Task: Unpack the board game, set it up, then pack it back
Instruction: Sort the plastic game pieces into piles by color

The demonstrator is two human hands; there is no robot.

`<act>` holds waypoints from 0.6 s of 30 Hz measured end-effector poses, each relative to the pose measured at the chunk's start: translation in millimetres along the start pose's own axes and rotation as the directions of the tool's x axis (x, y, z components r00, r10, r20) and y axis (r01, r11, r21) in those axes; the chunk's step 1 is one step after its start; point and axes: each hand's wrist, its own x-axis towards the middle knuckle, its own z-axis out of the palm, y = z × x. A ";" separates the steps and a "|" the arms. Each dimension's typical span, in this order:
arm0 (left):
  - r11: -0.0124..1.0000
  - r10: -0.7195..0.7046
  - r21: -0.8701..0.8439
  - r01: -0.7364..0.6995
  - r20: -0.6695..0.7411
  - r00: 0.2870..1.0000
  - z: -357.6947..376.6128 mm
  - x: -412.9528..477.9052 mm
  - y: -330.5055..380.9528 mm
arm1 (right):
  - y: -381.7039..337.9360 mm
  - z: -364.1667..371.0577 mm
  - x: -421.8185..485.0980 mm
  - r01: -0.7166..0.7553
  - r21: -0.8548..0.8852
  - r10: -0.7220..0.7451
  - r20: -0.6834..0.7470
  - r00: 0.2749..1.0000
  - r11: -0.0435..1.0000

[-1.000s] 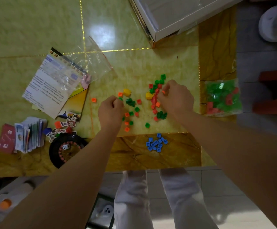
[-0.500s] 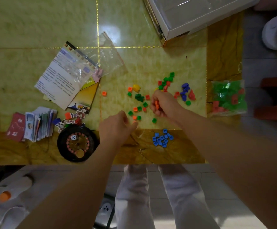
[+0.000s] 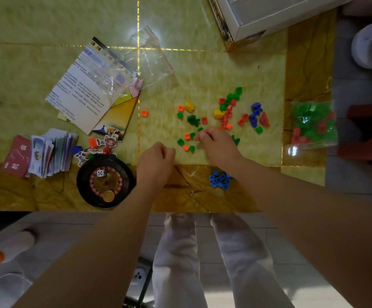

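Right hand (image 3: 219, 146): fingers curled, fingertips (image 3: 202, 136) down among the nearest green and orange cubes of the loose pieces (image 3: 192, 120). I cannot tell whether a cube is actually pinched or only touched. Left hand (image 3: 156, 162): a loose fist resting near the table (image 3: 202, 70) front band, just beside the right hand. I cannot see whether it holds anything.

The loose pieces lie scattered in mixed colours over the middle of the table. The blue cubes (image 3: 220, 180) sit in their own heap beside the right forearm, near the front edge.

Hazards, as I judge them:
- **Pinch:** the cubes are small and smooth, so one caught off-centre could squirt sideways into its neighbours or away toward the lone orange piece (image 3: 144, 113).
- **Forearm:** a sweep of the right forearm could scatter the blue heap, or push cubes off the front edge onto the floor.
- **Left fist:** if it holds pieces, any loosening would drop them back into the scatter.
- **Right rim:** the bag of green and red pieces (image 3: 311, 121) appears to overhang the table there, and a nudge could tip it off.

The roulette wheel (image 3: 85, 185) and game box (image 3: 269, 21) stand well apart from both hands.
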 end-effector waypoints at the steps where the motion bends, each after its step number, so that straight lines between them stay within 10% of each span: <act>1: 0.998 -0.025 -0.058 0.025 -0.001 1.000 -1.8 -1.1 -2.4 | -0.2 4.0 -1.5 0.034 -0.101 -0.032 0.013 0.999 0.994; 10: 0.968 0.023 -0.248 -0.035 -0.052 0.998 -16.1 6.4 -7.6 | -6.5 33.7 -7.3 0.140 -0.568 -0.227 -0.085 0.970 0.811; 18: 0.878 -0.004 -0.478 -0.023 -0.055 0.998 -9.1 27.0 10.1 | -6.0 17.1 -2.8 0.164 -0.278 -0.221 -0.189 0.957 0.946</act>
